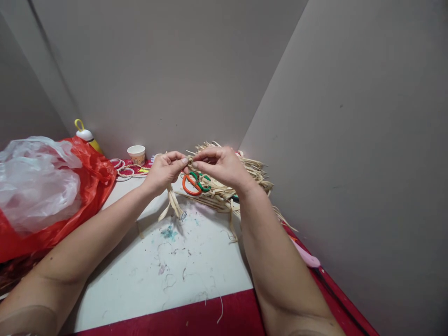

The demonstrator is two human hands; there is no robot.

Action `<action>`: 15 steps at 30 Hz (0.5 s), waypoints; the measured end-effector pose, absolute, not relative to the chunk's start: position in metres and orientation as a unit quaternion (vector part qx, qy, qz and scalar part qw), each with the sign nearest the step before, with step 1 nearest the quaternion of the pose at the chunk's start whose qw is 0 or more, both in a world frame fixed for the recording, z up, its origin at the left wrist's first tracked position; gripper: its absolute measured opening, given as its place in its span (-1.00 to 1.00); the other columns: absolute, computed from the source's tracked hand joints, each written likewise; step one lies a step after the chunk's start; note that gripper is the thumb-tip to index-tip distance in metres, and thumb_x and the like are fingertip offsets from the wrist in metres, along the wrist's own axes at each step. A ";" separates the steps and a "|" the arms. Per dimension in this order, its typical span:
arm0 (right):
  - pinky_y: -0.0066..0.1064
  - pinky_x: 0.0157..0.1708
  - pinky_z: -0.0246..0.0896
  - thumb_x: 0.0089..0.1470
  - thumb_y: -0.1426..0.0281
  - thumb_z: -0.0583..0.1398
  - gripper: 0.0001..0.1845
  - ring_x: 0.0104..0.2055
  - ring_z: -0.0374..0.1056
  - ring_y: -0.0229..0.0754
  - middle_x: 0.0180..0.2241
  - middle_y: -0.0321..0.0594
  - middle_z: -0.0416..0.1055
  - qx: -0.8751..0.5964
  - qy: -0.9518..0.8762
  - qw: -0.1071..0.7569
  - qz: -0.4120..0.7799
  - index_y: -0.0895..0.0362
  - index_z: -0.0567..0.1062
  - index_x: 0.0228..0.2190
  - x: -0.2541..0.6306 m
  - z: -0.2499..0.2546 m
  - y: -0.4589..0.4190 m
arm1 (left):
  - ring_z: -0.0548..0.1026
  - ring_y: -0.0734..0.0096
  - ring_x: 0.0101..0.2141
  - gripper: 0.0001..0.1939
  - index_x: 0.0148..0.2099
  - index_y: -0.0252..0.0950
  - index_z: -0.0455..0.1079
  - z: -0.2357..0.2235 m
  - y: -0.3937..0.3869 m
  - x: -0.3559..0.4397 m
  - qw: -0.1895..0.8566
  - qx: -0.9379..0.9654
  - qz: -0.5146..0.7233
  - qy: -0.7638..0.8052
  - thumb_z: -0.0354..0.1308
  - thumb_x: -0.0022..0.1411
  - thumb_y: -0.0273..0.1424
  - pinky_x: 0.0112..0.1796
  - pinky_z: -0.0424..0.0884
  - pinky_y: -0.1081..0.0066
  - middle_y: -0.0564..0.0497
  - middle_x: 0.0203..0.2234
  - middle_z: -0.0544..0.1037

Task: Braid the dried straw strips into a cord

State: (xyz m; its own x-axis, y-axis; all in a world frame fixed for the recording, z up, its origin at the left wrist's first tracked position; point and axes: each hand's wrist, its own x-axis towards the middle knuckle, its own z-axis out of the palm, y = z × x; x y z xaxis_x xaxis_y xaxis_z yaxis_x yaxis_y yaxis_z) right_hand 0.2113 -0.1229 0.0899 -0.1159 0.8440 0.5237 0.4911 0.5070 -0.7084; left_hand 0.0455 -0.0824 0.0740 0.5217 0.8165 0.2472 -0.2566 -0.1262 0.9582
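Note:
Between my two hands is a small knotted piece of pale straw-like strands [190, 161], held up above the table. My left hand [164, 171] pinches it between thumb and fingers, and loose strand ends [172, 204] hang down below that hand. From the other side, my right hand [224, 167] closes thumb and fingertips at the same piece. Just beneath the hands lies a pair of scissors [192, 185] with orange and green handles. A heap of dried pale strands [257, 170] lies behind and beneath my right hand.
At left sits a red plastic bag [101, 170] with a clear bag [38, 182] on it. A yellow-and-white bottle [86, 135], paper cup [136, 155] and cord loops [125, 173] stand at the back. Grey walls [175, 70] enclose the white board [168, 275]; a pink object [308, 255] lies right.

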 end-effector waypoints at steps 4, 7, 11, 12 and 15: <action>-0.45 -0.51 0.12 -0.11 0.39 0.22 -0.88 -0.52 0.22 -0.32 -0.58 -0.28 0.33 -0.485 -0.725 0.463 0.155 0.20 0.43 -0.54 0.205 0.088 -0.122 | 0.07 0.77 -0.77 -0.78 -0.45 -0.35 0.36 0.074 -0.082 0.047 0.607 0.624 0.436 0.229 0.27 0.00 -0.29 -0.72 -0.08 0.57 0.11 -0.69 0.43; -0.49 -0.54 0.07 -0.08 0.39 0.20 -0.86 -0.54 0.16 -0.37 -0.59 -0.33 0.28 -0.466 -0.720 0.483 0.174 0.19 0.36 -0.56 0.200 0.087 -0.121 | 0.01 0.79 -0.78 -0.80 -0.47 -0.34 0.30 0.075 -0.082 0.047 0.650 0.594 0.419 0.223 0.22 0.04 -0.34 -0.74 -0.14 0.59 0.13 -0.69 0.41; -0.49 -0.51 0.13 -0.12 0.44 0.20 -0.89 -0.51 0.21 -0.37 -0.54 -0.34 0.28 -0.415 -0.689 0.550 0.223 0.17 0.32 -0.52 0.199 0.084 -0.119 | -0.02 0.81 -0.79 -0.85 -0.47 -0.34 0.25 0.078 -0.082 0.047 0.693 0.546 0.408 0.232 0.16 0.08 -0.43 -0.75 -0.17 0.61 0.15 -0.68 0.38; -0.48 -0.50 0.14 -0.13 0.45 0.19 -0.90 -0.51 0.22 -0.36 -0.53 -0.34 0.28 -0.409 -0.678 0.559 0.245 0.16 0.31 -0.51 0.199 0.083 -0.118 | -0.02 0.81 -0.80 -0.85 -0.47 -0.34 0.25 0.078 -0.082 0.047 0.696 0.542 0.409 0.233 0.16 0.08 -0.44 -0.75 -0.17 0.61 0.16 -0.69 0.37; -0.47 -0.50 0.16 -0.16 0.48 0.16 -0.90 -0.51 0.24 -0.36 -0.53 -0.34 0.29 -0.421 -0.660 0.547 0.296 0.16 0.30 -0.49 0.203 0.079 -0.115 | -0.02 0.81 -0.80 -0.84 -0.47 -0.33 0.24 0.075 -0.084 0.048 0.689 0.545 0.417 0.233 0.16 0.09 -0.42 -0.75 -0.15 0.61 0.18 -0.71 0.36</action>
State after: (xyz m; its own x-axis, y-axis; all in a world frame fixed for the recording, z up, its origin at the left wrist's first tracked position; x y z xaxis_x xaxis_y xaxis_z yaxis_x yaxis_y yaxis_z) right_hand 0.2035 -0.1153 0.0794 -0.0464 0.8800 0.4728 0.2325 0.4698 -0.8516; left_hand 0.0480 -0.0837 0.0753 0.5435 0.8288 0.1332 -0.3206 0.0583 0.9454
